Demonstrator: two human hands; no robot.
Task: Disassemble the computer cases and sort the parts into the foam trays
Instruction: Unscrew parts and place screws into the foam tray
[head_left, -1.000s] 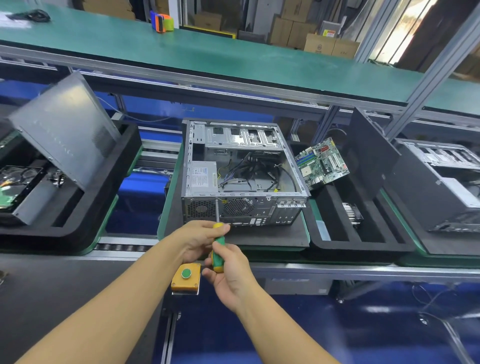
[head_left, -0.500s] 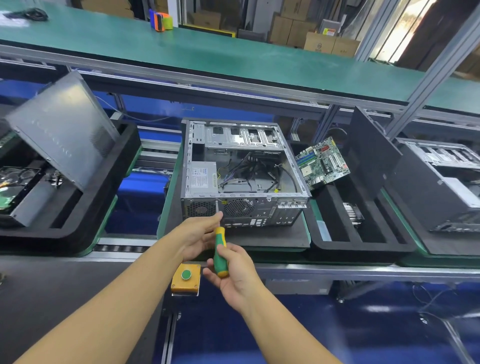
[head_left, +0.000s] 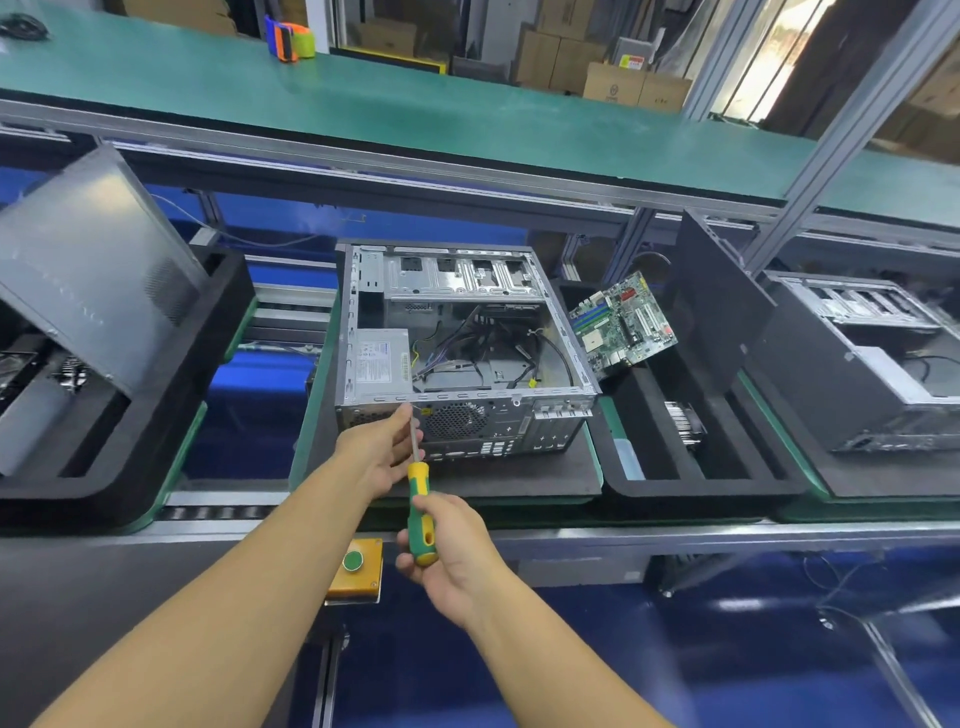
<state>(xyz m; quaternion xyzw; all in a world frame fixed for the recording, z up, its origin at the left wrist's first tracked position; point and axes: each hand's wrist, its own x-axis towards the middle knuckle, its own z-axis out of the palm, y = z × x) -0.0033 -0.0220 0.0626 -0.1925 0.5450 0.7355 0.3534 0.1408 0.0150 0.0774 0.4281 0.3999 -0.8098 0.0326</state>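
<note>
The computer case (head_left: 457, 332) lies open side up on a flat black pad (head_left: 519, 478) at the middle of the line, a perforated grey metal shell with loose black and coloured wires and a boxy silver power supply (head_left: 379, 361) whose white label is too small to read. At its rear panel the right hand (head_left: 457, 558) is wrapped round the green and yellow plastic handle of a screwdriver (head_left: 420, 512), while the left hand (head_left: 376, 452) pinches the thin steel shaft between thumb and fingers. Just right of the case, a black foam tray (head_left: 691, 483) holds a green circuit board (head_left: 623, 325) propped on edge.
</note>
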